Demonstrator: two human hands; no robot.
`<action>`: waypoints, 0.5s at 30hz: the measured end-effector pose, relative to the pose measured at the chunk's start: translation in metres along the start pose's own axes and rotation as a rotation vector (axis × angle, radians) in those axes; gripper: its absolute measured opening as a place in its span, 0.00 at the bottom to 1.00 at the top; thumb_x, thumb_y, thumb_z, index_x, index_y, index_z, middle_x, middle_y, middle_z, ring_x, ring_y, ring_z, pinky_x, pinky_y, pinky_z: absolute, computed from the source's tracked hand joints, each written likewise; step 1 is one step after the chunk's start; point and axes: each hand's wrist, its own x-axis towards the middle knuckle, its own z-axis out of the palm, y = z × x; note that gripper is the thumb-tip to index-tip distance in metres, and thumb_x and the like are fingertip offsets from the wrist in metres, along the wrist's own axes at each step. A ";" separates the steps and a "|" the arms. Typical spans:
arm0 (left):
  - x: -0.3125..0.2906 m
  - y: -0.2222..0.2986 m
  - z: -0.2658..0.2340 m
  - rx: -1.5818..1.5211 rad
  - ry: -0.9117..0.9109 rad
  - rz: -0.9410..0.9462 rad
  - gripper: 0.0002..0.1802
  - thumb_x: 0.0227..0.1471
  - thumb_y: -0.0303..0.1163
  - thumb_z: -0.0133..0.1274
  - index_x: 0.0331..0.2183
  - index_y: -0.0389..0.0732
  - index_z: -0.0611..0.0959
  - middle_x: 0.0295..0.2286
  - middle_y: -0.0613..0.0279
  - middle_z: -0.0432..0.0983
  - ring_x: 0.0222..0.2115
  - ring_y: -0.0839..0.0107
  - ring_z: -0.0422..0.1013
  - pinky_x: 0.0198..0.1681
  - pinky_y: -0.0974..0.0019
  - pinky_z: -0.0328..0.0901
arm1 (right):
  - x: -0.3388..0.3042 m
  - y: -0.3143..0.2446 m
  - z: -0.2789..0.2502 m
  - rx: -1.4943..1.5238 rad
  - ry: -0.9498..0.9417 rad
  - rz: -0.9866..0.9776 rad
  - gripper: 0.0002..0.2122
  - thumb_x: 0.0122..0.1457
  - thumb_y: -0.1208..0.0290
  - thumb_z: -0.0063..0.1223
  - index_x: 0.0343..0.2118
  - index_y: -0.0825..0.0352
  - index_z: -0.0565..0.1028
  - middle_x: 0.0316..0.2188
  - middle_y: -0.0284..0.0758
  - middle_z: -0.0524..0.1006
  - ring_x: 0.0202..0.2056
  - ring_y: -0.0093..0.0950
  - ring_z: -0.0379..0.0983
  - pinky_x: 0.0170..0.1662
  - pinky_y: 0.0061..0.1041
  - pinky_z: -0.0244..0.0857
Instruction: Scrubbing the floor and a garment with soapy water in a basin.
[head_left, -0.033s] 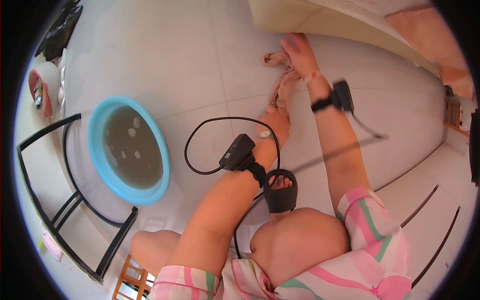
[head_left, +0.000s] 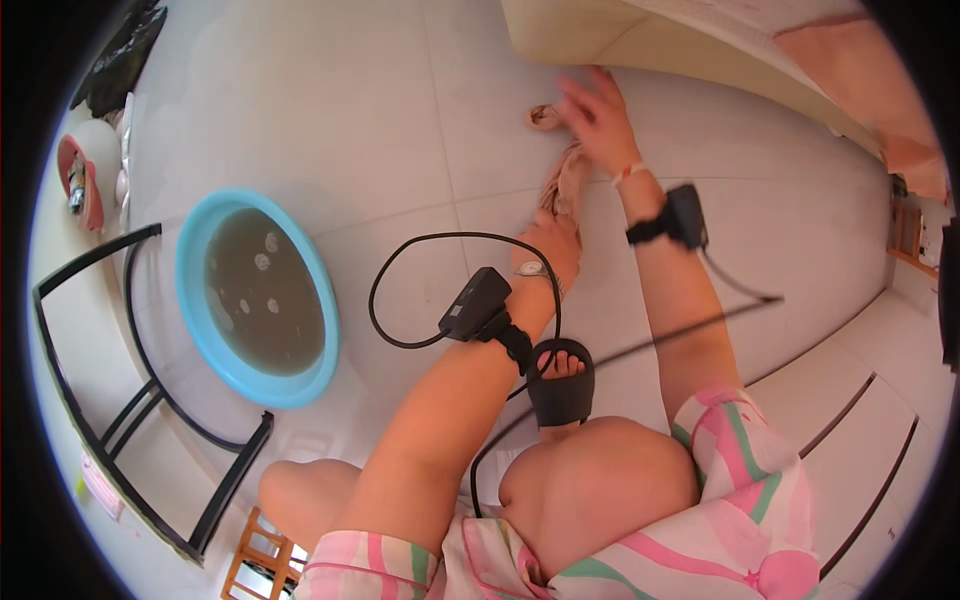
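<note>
A pinkish-beige cloth, twisted like a rope, lies on the pale tiled floor in front of me. My left hand is closed round its near end. Just above the far part of the cloth is my right hand, its fingers apart and slightly blurred. That hand partly covers the cloth's middle, and a curled end shows to the left of the fingers. Each wrist bears a black strapped device with a cable. To the left stands a light blue basin of murky grey water with some foam on it.
A cream-coloured furniture edge juts in close beyond my right hand. A black metal frame stands left of the basin, and a pink container sits behind it. My foot in a black slipper is between my arms. A loose cable crosses there.
My right hand has shifted slightly, its fingers spreading and lifting off the cloth. The cable between my arms has swung a little. My left hand stays on the cloth.
</note>
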 end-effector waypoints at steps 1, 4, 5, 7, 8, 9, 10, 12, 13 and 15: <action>-0.004 -0.009 -0.002 0.015 -0.007 -0.018 0.26 0.43 0.40 0.67 0.39 0.35 0.76 0.38 0.49 0.73 0.33 0.57 0.80 0.34 0.61 0.76 | -0.023 -0.013 0.011 -0.260 -0.038 -0.238 0.19 0.58 0.68 0.56 0.54 0.58 0.76 0.56 0.37 0.72 0.59 0.40 0.65 0.60 0.36 0.62; 0.004 0.006 -0.016 0.004 0.021 -0.033 0.26 0.41 0.40 0.68 0.38 0.35 0.76 0.37 0.49 0.74 0.34 0.58 0.80 0.35 0.61 0.76 | -0.023 -0.028 0.007 -0.522 -0.076 -0.466 0.16 0.56 0.76 0.55 0.49 0.59 0.79 0.51 0.33 0.76 0.53 0.37 0.71 0.56 0.34 0.67; 0.006 0.009 -0.020 -0.015 0.010 -0.035 0.26 0.41 0.40 0.68 0.38 0.35 0.76 0.38 0.48 0.74 0.34 0.57 0.80 0.35 0.60 0.76 | -0.016 -0.035 0.012 -0.480 -0.078 -0.453 0.17 0.55 0.76 0.54 0.49 0.59 0.78 0.50 0.32 0.76 0.51 0.37 0.72 0.56 0.36 0.68; 0.002 0.016 -0.020 -0.029 -0.009 -0.039 0.26 0.41 0.40 0.68 0.38 0.34 0.76 0.38 0.48 0.74 0.34 0.57 0.80 0.36 0.60 0.76 | 0.009 -0.043 0.035 -0.464 -0.045 -0.598 0.16 0.56 0.75 0.53 0.49 0.60 0.78 0.50 0.32 0.76 0.50 0.37 0.72 0.55 0.36 0.67; -0.001 0.017 -0.019 -0.025 0.003 -0.018 0.26 0.42 0.40 0.67 0.38 0.34 0.76 0.38 0.47 0.74 0.34 0.56 0.80 0.36 0.59 0.76 | 0.022 -0.045 0.047 -0.444 -0.009 -0.747 0.15 0.57 0.75 0.51 0.48 0.60 0.77 0.49 0.32 0.77 0.50 0.38 0.72 0.55 0.37 0.67; -0.004 0.018 -0.018 -0.022 0.015 0.005 0.26 0.42 0.40 0.67 0.38 0.34 0.76 0.38 0.47 0.74 0.34 0.56 0.79 0.36 0.59 0.76 | 0.031 -0.048 0.056 -0.446 -0.006 -0.746 0.15 0.57 0.75 0.51 0.48 0.60 0.77 0.49 0.32 0.77 0.50 0.38 0.72 0.55 0.37 0.67; -0.003 0.021 -0.013 -0.077 0.051 -0.012 0.25 0.42 0.39 0.66 0.37 0.34 0.76 0.38 0.46 0.74 0.35 0.53 0.79 0.37 0.56 0.76 | 0.038 -0.047 0.059 -0.542 0.001 -0.635 0.15 0.57 0.76 0.51 0.48 0.60 0.77 0.47 0.34 0.77 0.50 0.39 0.72 0.54 0.37 0.68; 0.000 0.024 -0.012 -0.151 0.061 -0.003 0.24 0.42 0.38 0.65 0.38 0.34 0.76 0.38 0.46 0.74 0.36 0.51 0.78 0.37 0.55 0.75 | 0.046 -0.041 0.049 -0.643 0.009 -0.519 0.15 0.56 0.77 0.51 0.47 0.60 0.78 0.46 0.36 0.78 0.50 0.40 0.73 0.53 0.38 0.68; 0.000 0.022 -0.016 -0.213 0.073 -0.008 0.23 0.42 0.37 0.65 0.38 0.34 0.76 0.38 0.46 0.74 0.36 0.49 0.77 0.38 0.53 0.74 | 0.050 -0.040 0.042 -0.755 0.039 -0.467 0.14 0.56 0.75 0.51 0.46 0.59 0.78 0.44 0.36 0.78 0.49 0.40 0.73 0.52 0.38 0.69; -0.003 0.015 -0.022 -0.303 0.100 0.050 0.23 0.42 0.35 0.64 0.39 0.35 0.76 0.39 0.46 0.74 0.36 0.47 0.76 0.38 0.51 0.73 | 0.048 -0.035 0.022 -0.874 0.072 -0.411 0.13 0.56 0.73 0.51 0.45 0.58 0.78 0.43 0.36 0.79 0.48 0.40 0.73 0.50 0.38 0.69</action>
